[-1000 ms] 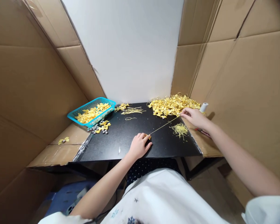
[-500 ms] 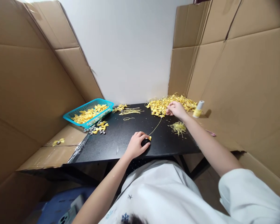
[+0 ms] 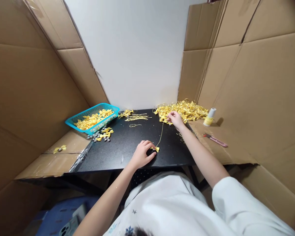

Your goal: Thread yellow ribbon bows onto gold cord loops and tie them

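One bow [image 3: 157, 149], likely light and soft, is best held mid-body: your left hand [image 3: 142, 154] clamps it, your right hand [image 3: 176, 120] pinches the cord [image 3: 161, 134].

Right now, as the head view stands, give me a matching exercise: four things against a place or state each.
1. Teal basket
2. Pink cutter
3. Thread cone
4. Left hand

A. Standing on end
B. Fingers at a yellow bow
C. Holding a heap of bows
D. Lying flat on cardboard

Pairs: 1-C, 2-D, 3-A, 4-B
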Available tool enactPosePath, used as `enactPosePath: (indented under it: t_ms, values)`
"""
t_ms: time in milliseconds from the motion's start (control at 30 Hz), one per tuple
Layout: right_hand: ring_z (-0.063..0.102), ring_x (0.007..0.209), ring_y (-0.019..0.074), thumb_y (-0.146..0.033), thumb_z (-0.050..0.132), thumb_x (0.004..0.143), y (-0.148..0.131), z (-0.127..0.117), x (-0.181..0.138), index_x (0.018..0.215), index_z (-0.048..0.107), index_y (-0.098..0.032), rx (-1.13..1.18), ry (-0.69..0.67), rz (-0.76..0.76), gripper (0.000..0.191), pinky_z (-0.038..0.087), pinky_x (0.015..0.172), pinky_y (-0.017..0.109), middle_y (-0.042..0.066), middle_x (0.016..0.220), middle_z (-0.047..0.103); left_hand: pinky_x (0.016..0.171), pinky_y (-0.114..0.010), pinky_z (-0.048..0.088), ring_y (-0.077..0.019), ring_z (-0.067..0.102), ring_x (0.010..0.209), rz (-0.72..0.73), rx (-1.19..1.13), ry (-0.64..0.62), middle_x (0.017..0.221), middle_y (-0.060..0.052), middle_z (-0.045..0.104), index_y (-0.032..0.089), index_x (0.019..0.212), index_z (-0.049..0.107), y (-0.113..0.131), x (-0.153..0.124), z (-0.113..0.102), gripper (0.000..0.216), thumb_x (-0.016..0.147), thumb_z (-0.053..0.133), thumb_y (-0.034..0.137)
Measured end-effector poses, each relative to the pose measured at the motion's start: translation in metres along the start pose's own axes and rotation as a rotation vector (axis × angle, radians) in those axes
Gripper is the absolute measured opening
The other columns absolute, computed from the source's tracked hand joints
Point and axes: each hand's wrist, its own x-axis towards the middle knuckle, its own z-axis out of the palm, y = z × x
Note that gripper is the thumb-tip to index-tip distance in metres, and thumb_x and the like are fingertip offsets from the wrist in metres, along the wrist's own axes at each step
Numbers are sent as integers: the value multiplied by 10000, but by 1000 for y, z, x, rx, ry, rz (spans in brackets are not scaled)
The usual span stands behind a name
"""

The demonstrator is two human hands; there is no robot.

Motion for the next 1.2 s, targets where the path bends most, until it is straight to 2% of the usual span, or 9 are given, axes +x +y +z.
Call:
enactPosePath:
  t_ms: [133,267,467,533,633,800,933,1100,1200]
  values:
    - [653,671,98,-323,537,871,15,1,1,774,414,-206,-26,-14,23,196,529,651,237,32,858,686,864,-338,407,-186,542,913,4,-4,-15,913,-34,649,198,817,616,1,-1,-1,87,855,554,246]
    - [681,741,110,-250,473,893,25,7,-2,753,411,-200,-133,-78,17,161,538,709,252,54,870,705,866,-351,395,-193,549,917,32,1,-57,903,-39,661,202,834,624,5,-2,-2,82,851,562,254]
    - [648,955,181,-209,593,819,25,26,-3,781,578,-180,-465,-215,-100,50,497,908,360,46,929,700,875,-363,388,-204,546,948,58,20,-65,947,-41,666,209,900,622,8,-2,-1,87,839,562,226]
    - [626,999,204,-189,643,795,20,37,6,803,627,-170,-612,-247,-110,27,464,959,395,56,957,692,873,-361,388,-206,545,955,63,16,-67,962,-39,663,214,911,620,8,-2,-1,94,841,558,221]
    - [587,1076,225,-256,640,853,10,62,26,948,650,-149,-819,-252,-84,144,444,978,456,84,1094,652,861,-355,391,-204,545,946,65,5,-70,957,-37,658,215,908,621,7,-2,-1,94,838,559,216]
    - [485,1241,265,-352,576,916,2,121,58,1244,556,-180,-1017,-332,-163,371,400,1037,514,104,1363,499,842,-354,396,-206,538,934,64,-4,-77,967,-41,645,215,914,627,8,-1,-1,107,826,569,223]
    - [477,1256,285,-358,585,911,8,162,77,1310,507,-178,-1094,-422,-251,444,406,1032,537,114,1406,458,823,-356,400,-214,532,934,39,-7,-70,969,-49,633,216,906,624,7,-4,1,109,809,575,218]
    - [575,1119,239,-350,576,921,17,178,98,1254,541,-160,-1139,-543,-353,385,499,933,469,104,1280,553,799,-344,398,-206,527,906,-17,-74,-52,938,-37,632,226,890,619,1,-5,5,122,771,609,203]
    - [586,1094,222,-337,565,929,25,174,90,1231,557,-167,-1110,-652,-422,347,510,920,446,99,1265,564,804,-339,394,-199,525,907,-24,-91,-61,949,-30,633,225,880,619,1,-4,3,98,783,606,215]
